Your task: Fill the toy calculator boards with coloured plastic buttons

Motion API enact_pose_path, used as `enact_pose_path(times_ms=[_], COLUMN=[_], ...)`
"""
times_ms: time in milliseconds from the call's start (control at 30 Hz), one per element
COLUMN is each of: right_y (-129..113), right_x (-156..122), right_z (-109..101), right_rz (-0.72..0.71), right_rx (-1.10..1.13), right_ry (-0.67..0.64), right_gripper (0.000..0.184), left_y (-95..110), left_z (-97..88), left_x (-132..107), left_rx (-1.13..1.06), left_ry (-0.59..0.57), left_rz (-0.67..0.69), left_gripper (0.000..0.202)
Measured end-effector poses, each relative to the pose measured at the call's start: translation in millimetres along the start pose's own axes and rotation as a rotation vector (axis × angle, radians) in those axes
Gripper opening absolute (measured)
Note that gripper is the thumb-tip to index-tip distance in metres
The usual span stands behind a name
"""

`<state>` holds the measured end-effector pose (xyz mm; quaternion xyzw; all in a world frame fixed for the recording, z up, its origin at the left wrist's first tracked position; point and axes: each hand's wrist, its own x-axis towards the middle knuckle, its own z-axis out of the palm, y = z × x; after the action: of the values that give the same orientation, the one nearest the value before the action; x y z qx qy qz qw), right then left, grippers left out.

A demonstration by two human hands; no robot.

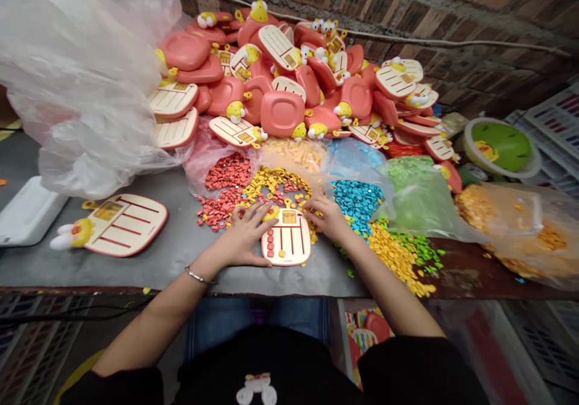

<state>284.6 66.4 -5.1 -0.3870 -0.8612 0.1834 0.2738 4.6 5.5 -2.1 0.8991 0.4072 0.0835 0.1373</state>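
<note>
Cream plastic board (289, 242) lies flat on the grey worktop (181, 266), braced by the open left hand (246, 236); the right hand (323, 218) curls at its upper edge, grip unclear, beside loose yellow pieces (271, 181) kept within reach.

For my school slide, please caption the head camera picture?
Left hand and right hand touch a toy board beside heaps of coloured plastic pieces.

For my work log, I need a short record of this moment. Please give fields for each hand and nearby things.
Left hand: fingers on the left edge of a cream plastic board
Right hand: at the board's top right corner
Loose pieces: yellow pieces, red pieces, blue pieces
Behind: heap of pink and cream toy boards, brick wall
</note>
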Motion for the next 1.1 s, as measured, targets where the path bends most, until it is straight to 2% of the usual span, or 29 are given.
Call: enact_pose_path(times_ms=[133, 267, 433, 633, 767, 867, 967, 1100], right_y=[0.6, -1.5, -14.5, -20.3, -19.1, -26.9, -38.0, -44.5], right_x=[0.1, -3.0, -20.5, -31.6, -22.5, -10.4, 3.6, 15.3], right_z=[11.5, 17.9, 17.1, 14.9, 24.6, 38.4, 48.5, 44.8], right_rz=[-0.017, -0.051, -0.093, -0.071, -0.030, -0.022, -0.099, -0.173], right_rx=[-0.050, -0.056, -0.091, 0.007, 0.061, 0.115, 0.135, 0.204], right_ry=[-0.042, -0.031, 0.038, -0.007, 0.030, 0.020, -0.011, -0.116], right_gripper=[0.013, 0.015, 0.021, 0.020, 0.019, 0.017, 0.016, 0.016], left_y=[0.4, 0.2, 0.5, 1.5, 0.9, 1.2, 1.9, 2.0], left_z=[0.3, 0.3, 0.3, 0.2, -0.6, -0.4, 0.1, -0.7], left_x=[0.3, 0.6, 1.5, 1.5, 0.1, 0.1, 1.1, 1.6], left_rx=[0.003, 0.011, 0.028, 0.015, 0.009, 0.001, -0.002, 0.013], left_ry=[0.003, 0.009, 0.003, 0.016, 0.025, 0.007, -0.003, 0.013], left_rz=[-0.004, -0.015, -0.036, -0.054, -0.057, -0.037, -0.030, -0.044], left_gripper=[0.096, 0.098, 0.101, 0.102, 0.097, 0.093, 0.095, 0.097])
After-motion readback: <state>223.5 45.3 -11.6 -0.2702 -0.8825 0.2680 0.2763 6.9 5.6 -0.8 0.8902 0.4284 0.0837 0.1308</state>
